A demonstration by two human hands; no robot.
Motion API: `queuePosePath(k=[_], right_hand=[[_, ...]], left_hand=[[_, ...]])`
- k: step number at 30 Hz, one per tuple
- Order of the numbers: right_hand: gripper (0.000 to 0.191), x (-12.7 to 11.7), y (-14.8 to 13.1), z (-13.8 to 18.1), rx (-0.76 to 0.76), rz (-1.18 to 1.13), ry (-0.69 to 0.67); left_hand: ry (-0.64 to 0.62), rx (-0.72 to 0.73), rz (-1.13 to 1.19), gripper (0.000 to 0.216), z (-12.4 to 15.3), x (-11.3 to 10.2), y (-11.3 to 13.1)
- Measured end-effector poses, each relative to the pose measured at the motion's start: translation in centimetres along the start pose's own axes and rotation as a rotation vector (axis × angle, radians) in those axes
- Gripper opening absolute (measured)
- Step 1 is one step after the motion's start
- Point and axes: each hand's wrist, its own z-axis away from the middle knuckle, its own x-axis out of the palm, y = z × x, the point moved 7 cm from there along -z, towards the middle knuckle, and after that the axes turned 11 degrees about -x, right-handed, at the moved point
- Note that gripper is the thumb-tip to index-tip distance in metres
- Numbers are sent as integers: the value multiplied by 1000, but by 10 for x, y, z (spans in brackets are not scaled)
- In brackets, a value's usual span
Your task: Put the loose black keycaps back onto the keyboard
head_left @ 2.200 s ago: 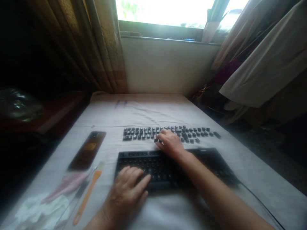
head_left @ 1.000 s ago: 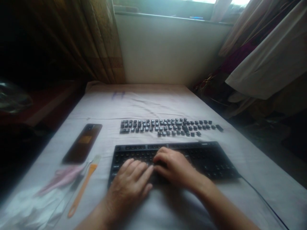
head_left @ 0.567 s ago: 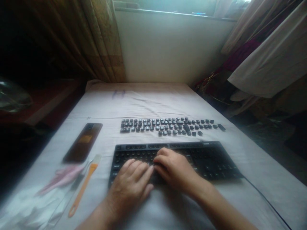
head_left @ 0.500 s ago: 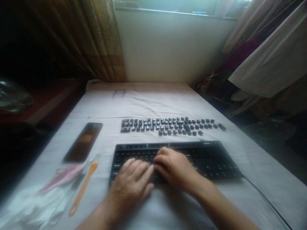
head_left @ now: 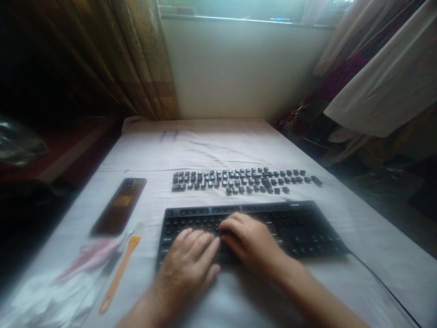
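A black keyboard (head_left: 303, 230) lies across the near part of the cloth-covered table, many of its key places bare. My left hand (head_left: 191, 259) rests over the keyboard's left half, fingers stretched out and its index fingertip close to the other hand. On the middle of the keyboard, my right hand (head_left: 251, 239) has its fingers bent and pressed together; whatever is between the fingertips is hidden. Behind the keyboard, loose black keycaps (head_left: 266, 183) are laid out in uneven rows.
Left of the keyboard lie an orange-handled brush (head_left: 119, 275), a dark phone (head_left: 119, 205), a pink cloth (head_left: 90, 257) and crumpled white material (head_left: 44, 296). A cable (head_left: 378, 282) runs from the keyboard's right side. Curtains (head_left: 143, 59) and a wall (head_left: 239, 68) stand beyond the table.
The view has shifted slightly. Both hands stay at nearly the same place on the keyboard, with only small finger movement.
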Motion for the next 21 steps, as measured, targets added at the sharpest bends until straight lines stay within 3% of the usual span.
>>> queuePosePath(k=[5, 14, 21], right_hand=[[16, -1, 3, -1, 70, -38, 2], [14, -8, 9, -26, 202, 32, -267], [15, -5, 11, -18, 195, -30, -179]], left_hand=[[18, -5, 23, 32, -2, -2, 1], [10, 2, 13, 31, -1, -4, 1], [1, 5, 14, 31, -1, -2, 2]])
